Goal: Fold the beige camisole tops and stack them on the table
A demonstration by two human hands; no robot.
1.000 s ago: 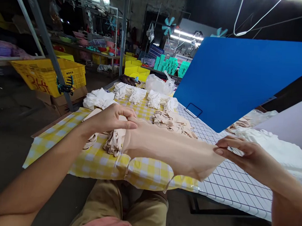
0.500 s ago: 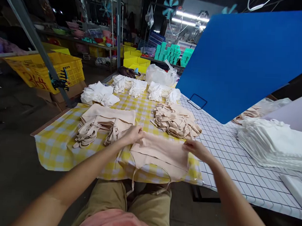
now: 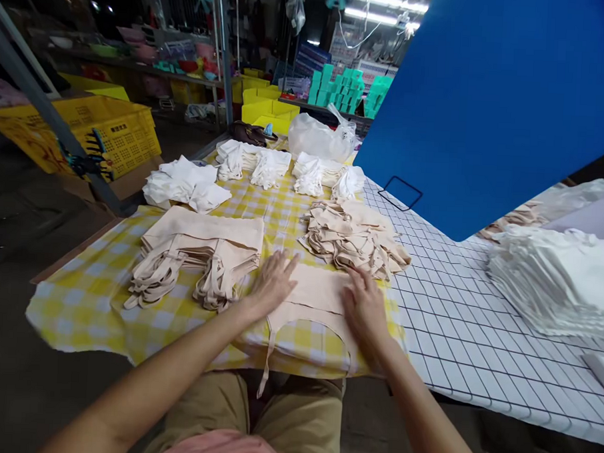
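A beige strappy garment [image 3: 315, 295] lies flat on the yellow checked cloth [image 3: 93, 291] at the table's near edge, its thin straps hanging over the front. My left hand [image 3: 274, 283] rests palm down on its left side, fingers spread. My right hand [image 3: 362, 308] presses flat on its right side. Neither hand grips anything. A neat stack of folded beige garments [image 3: 201, 249] sits just left of my left hand. A looser beige heap [image 3: 354, 242] lies beyond my right hand.
White garment bundles [image 3: 264, 168] and a plastic bag [image 3: 320, 137] line the far table edge. A tall stack of white pieces [image 3: 554, 281] sits at right on the grid-patterned surface [image 3: 458, 327]. A blue board [image 3: 487, 108] leans at upper right. Yellow crates [image 3: 100, 134] stand left.
The beige garment went from stretched in the air between both hands to lying on the cloth. Both hands let go of it and now press flat on top.
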